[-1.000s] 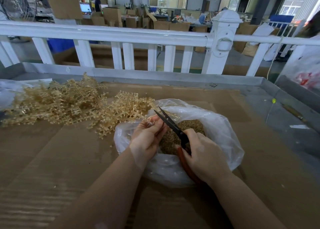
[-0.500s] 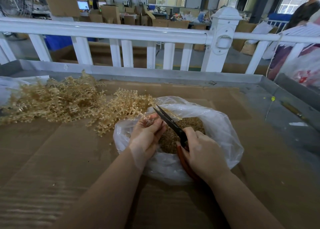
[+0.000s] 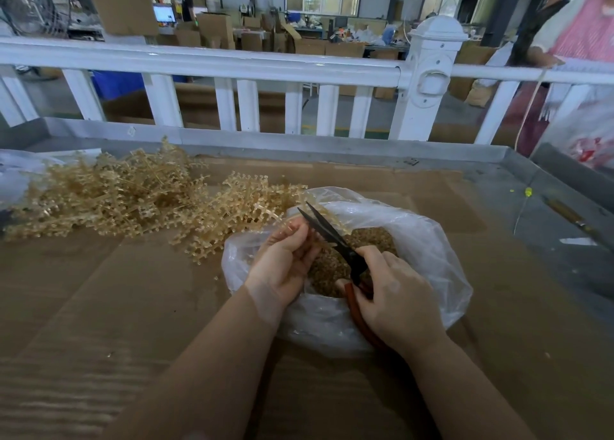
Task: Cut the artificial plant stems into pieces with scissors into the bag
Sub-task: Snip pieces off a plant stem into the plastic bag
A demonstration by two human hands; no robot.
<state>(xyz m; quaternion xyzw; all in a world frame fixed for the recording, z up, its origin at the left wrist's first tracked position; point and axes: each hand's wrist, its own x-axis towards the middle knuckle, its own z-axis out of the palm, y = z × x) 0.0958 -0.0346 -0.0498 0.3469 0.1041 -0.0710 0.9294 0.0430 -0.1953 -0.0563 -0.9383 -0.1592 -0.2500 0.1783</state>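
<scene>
So at your 10 o'clock there's the pile of plant stems (image 3: pixel 109 197) on the cardboard (image 3: pixel 99 306). Your left hand (image 3: pixel 285 263) pinches a stem over the bag (image 3: pixel 432 256) at 12 o'clock. Your right hand (image 3: pixel 395 293) grips the scissors (image 3: pixel 332 236), blades slightly parted.

Beige stems (image 3: pixel 109 197); clear bag (image 3: pixel 428 240); black-bladed, red-handled scissors (image 3: pixel 327 231).

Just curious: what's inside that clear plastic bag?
The bag holds a heap of small tan cut pieces. The hands and scissors cover part of it; its depth is hidden.
</scene>
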